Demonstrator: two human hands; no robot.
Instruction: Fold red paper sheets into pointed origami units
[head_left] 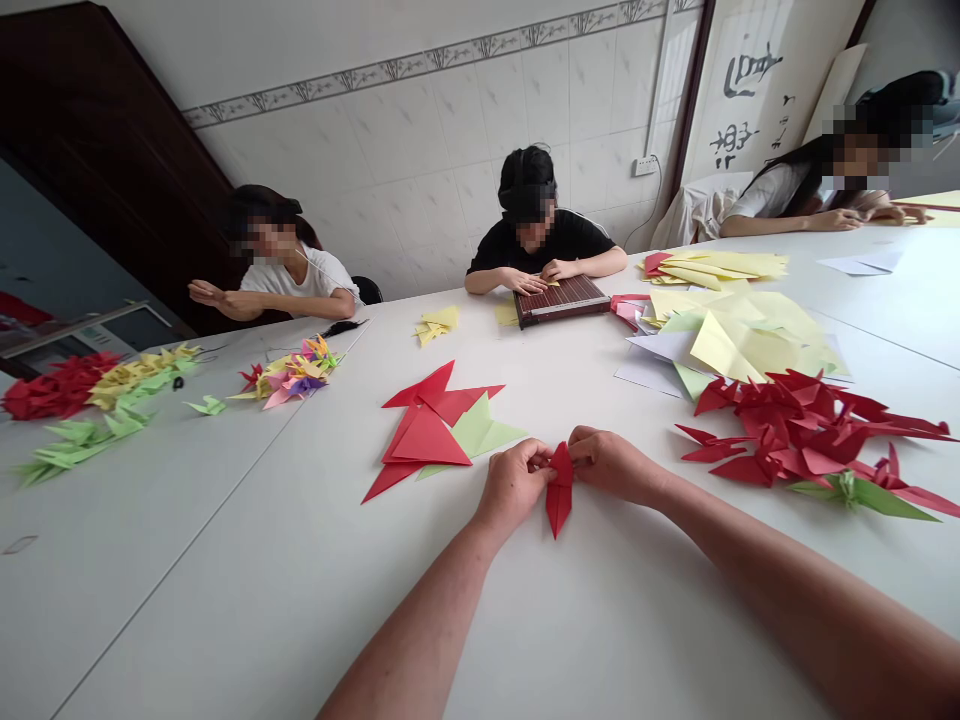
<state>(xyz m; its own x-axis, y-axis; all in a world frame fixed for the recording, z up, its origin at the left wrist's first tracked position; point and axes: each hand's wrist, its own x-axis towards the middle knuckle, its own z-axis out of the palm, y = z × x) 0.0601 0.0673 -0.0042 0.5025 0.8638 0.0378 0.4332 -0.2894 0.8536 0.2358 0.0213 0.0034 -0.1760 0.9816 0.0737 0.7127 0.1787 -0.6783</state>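
Between my two hands is a red piece of folded paper (557, 494), narrow and diamond-shaped, one point toward me. My left hand (513, 484) pinches its left edge with thumb and fingers. On its right upper edge, my right hand (609, 464) is closed with bent fingers; the fingertips are partly hidden behind the paper. Left of my hands lie several red folded paper pieces (429, 437), overlapping a light green folded piece (480, 428). A heap of red paper cranes (802, 425) spreads to the right, with a green paper crane (862, 492) at its near edge.
Loose yellow, green and white sheets (750, 335) lie at the back right. Across the white table (300, 590) sits a person in black (547, 240) at a paper cutter (562, 300). Another person (289, 270) sits left, a third (817, 190) far right. Colourful folded pieces (304, 375) lie left.
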